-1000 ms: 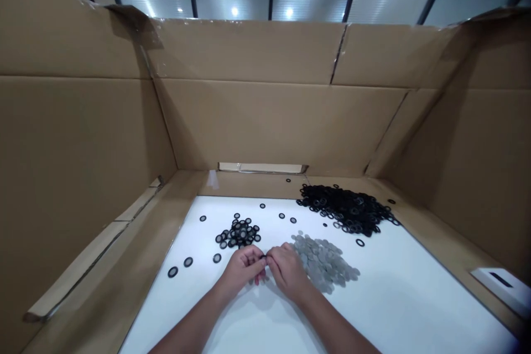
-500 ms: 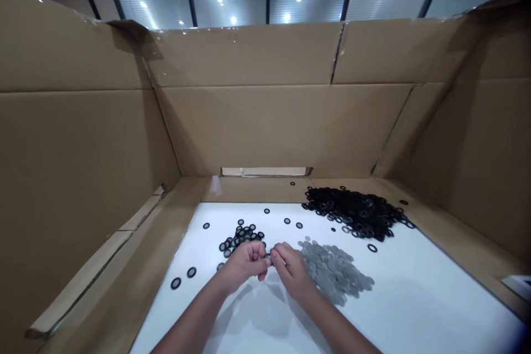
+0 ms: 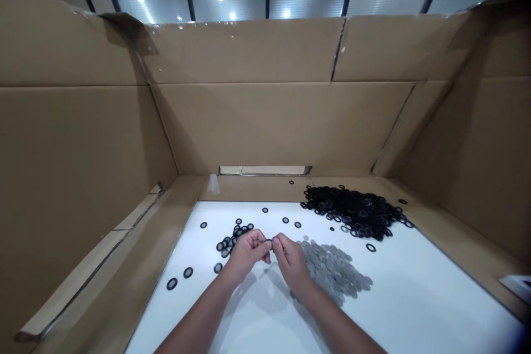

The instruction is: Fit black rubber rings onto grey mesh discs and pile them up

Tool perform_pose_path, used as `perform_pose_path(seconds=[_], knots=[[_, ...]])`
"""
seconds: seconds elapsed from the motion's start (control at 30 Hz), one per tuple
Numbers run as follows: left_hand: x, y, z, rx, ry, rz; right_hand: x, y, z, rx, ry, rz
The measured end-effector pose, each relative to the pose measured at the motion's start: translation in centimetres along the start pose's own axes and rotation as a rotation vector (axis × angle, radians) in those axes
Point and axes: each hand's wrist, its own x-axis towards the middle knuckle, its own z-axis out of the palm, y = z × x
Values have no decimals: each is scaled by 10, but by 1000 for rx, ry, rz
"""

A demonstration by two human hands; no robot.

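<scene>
Black ring between hands, well inside visible board edges

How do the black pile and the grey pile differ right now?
The black pile is made of rings with open centres; the grey pile is made of solid-looking discs.
The black pile is dark and dense; the grey pile is pale.
The black pile sits farther back, at the white surface's far right corner; the grey pile lies nearer, beside the right hand.
Both are loose heaps of small round pieces.

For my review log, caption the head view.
Left hand and right hand pinch a small dark-rimmed piece near grey discs.
</scene>
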Motion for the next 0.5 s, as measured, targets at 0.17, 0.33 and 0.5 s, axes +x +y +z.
perform_pose_path(seconds=[0.17, 0.33, 0.5], knots=[[-6, -2, -1, -33, -44, -15, -2, -2, 2, 123, -83, 53], [-9, 1, 6, -39, -16, 4, -6, -9, 2, 278, -76, 120], [-11, 1, 12, -204, 64, 39, -8, -12, 4, 389, -75, 130]])
